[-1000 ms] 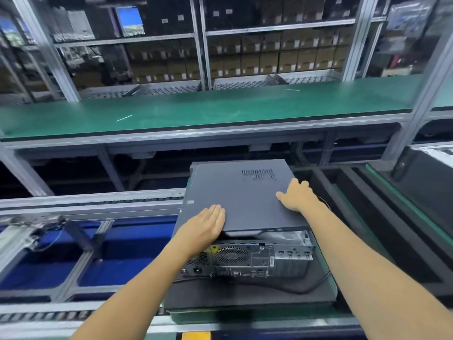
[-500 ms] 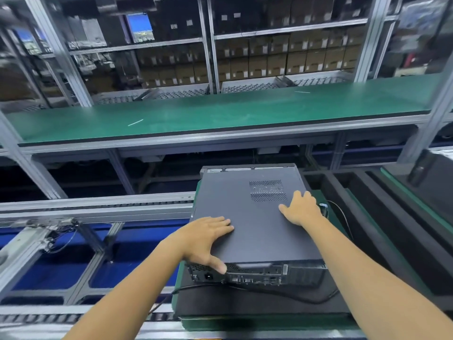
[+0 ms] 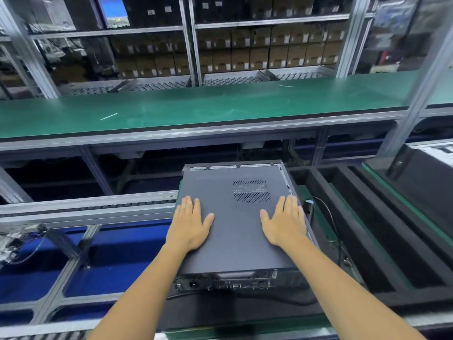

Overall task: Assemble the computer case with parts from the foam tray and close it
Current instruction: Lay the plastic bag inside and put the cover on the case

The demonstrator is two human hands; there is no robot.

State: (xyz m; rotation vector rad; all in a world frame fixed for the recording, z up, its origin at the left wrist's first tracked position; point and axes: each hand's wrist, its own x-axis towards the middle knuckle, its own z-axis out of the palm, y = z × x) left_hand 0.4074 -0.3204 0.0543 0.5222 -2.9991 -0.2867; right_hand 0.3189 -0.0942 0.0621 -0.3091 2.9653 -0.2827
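The dark grey computer case (image 3: 235,244) lies flat in the middle, its cover panel on top with a perforated vent (image 3: 251,191). The rear ports face me at the near edge. My left hand (image 3: 190,223) lies flat on the cover's left side, fingers straight. On the right side my right hand (image 3: 284,220) presses flat in the same way. The case sits on a black foam tray (image 3: 367,231) whose long empty slots run to the right. A black cable (image 3: 328,217) runs beside the case's right edge.
A green bench top (image 3: 220,111) crosses behind the case, with shelves of cardboard boxes (image 3: 269,52) beyond. Metal conveyor rails (image 3: 85,209) and blue bins (image 3: 117,261) lie to the left. Another dark case (image 3: 431,173) stands at the far right.
The cover has slid forward over the chassis, hiding the rear interior that showed earlier. Both hands moved from the cover's near edge and right side to lie flat on top.
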